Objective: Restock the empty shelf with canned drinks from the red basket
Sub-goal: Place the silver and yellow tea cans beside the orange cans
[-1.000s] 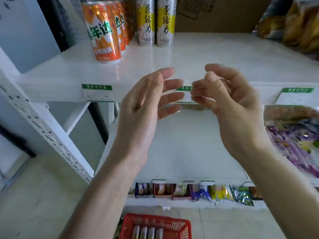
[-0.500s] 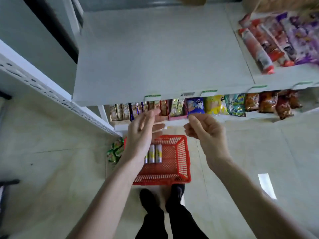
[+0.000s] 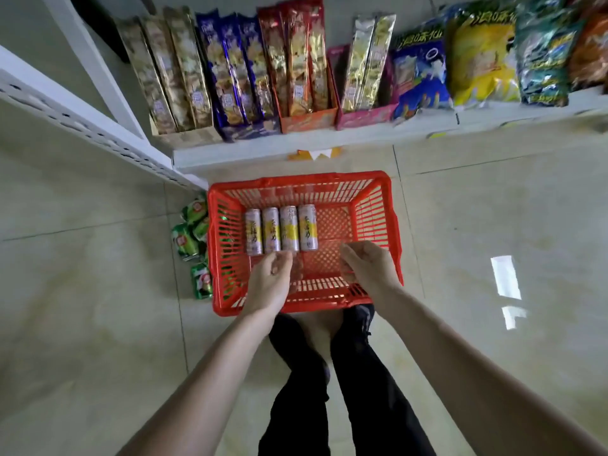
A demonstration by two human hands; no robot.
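A red basket (image 3: 378, 212) stands on the floor below me, in front of my feet. Several silver and yellow cans (image 3: 281, 229) lie side by side in its left half. My left hand (image 3: 271, 279) hovers over the basket's near part, fingers apart, its fingertips just short of the cans' near ends. My right hand (image 3: 367, 263) is beside it over the basket's bare right half, fingers loosely curled and holding nothing. The shelf with the drinks is out of view.
The bottom shelf (image 3: 329, 139) just beyond the basket holds snack packets (image 3: 230, 67) and crisp bags (image 3: 480, 51). Green packets (image 3: 192, 238) lie on the floor left of the basket. A white perforated upright (image 3: 82, 116) runs along the left.
My view has swung down from the upper shelves to the floor. Both hands have dropped from shelf height to just above the basket, still holding nothing.
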